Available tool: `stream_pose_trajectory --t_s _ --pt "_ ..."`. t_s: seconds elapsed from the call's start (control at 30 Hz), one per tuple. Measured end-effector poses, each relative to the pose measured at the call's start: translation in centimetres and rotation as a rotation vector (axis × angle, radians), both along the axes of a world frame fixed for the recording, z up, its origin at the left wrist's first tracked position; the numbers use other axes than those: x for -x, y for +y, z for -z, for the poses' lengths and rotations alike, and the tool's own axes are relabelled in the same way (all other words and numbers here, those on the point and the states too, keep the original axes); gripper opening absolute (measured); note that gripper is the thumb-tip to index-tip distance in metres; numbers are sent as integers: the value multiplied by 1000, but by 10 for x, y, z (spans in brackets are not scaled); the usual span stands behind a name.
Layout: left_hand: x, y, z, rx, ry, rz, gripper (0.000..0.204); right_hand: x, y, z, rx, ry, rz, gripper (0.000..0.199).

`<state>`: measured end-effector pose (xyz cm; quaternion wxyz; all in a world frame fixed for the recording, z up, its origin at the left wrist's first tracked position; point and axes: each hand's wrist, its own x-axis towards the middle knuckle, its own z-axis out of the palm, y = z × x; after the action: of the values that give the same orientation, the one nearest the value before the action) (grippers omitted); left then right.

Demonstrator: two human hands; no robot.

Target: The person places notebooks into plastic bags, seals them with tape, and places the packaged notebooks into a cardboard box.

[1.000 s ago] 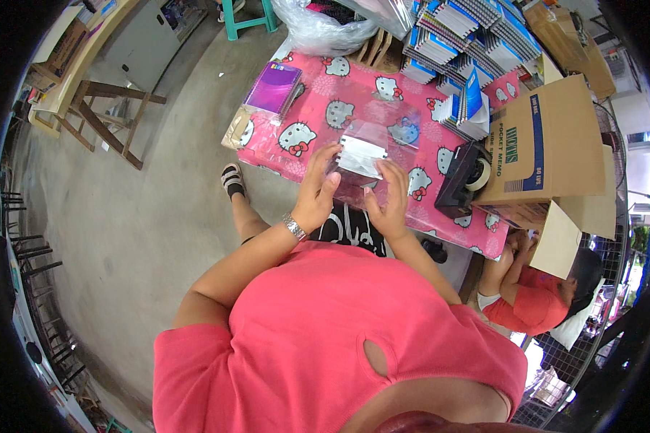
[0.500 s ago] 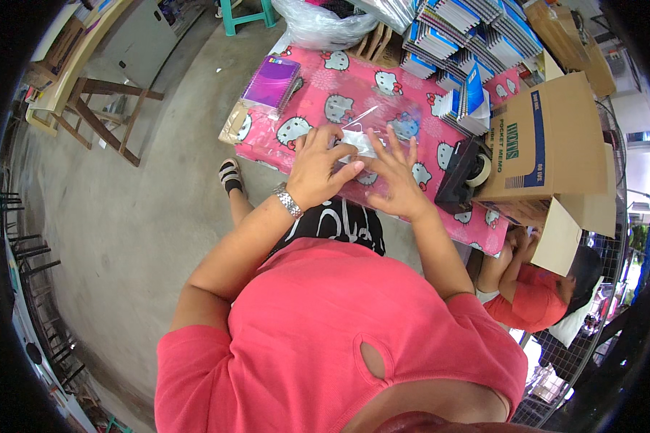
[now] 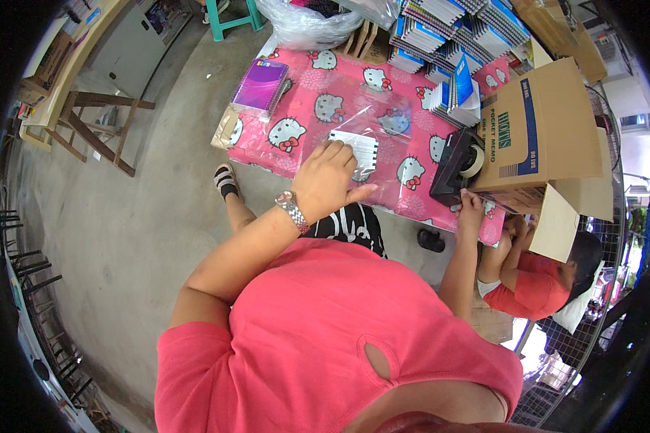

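My left hand [image 3: 328, 173] rests with its fingers over a small white card with dark stripes [image 3: 365, 153], thumb stretched out to the side. The card lies in or under clear plastic film [image 3: 384, 119] on the pink cartoon-cat tablecloth [image 3: 314, 79]. A metal watch is on my left wrist. My right hand [image 3: 471, 208] is at the near end of a black tape dispenser [image 3: 449, 173], its fingers pinched together. What is between those fingertips is too small to make out. A roll of tape [image 3: 474, 162] sits in the dispenser.
A purple spiral notebook [image 3: 262, 85] lies at the table's left. Stacks of blue-covered notebooks [image 3: 458, 36] stand at the back right, near an open cardboard box [image 3: 538, 130]. A person in red [image 3: 531, 285] sits below the box. A plastic bag [image 3: 310, 29] lies at the back.
My right hand has left the white card and moved right to the tape dispenser. My left hand stays over the card, which now shows more of its striped side.
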<state>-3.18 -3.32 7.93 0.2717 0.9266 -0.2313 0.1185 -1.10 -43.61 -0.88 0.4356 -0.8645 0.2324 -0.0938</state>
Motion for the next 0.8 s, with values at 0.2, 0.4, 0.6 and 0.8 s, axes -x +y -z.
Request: stream_pose_trajectory --t_s 0.2,0.4,0.6,0.8 --pt "11 -5 8 -104 -127 0 57 17 39 -14 -793 -179 182 20" --pt "13 -7 13 -115 -107 -19 58 51 62 9 -939 -475 194 8" --pt "11 -10 14 -83 -89 -32 56 24 85 39 -1598 103 -190 6" --pt "13 -6 15 -48 -104 -48 55 -61 215 -103 -641 185 -806 21"
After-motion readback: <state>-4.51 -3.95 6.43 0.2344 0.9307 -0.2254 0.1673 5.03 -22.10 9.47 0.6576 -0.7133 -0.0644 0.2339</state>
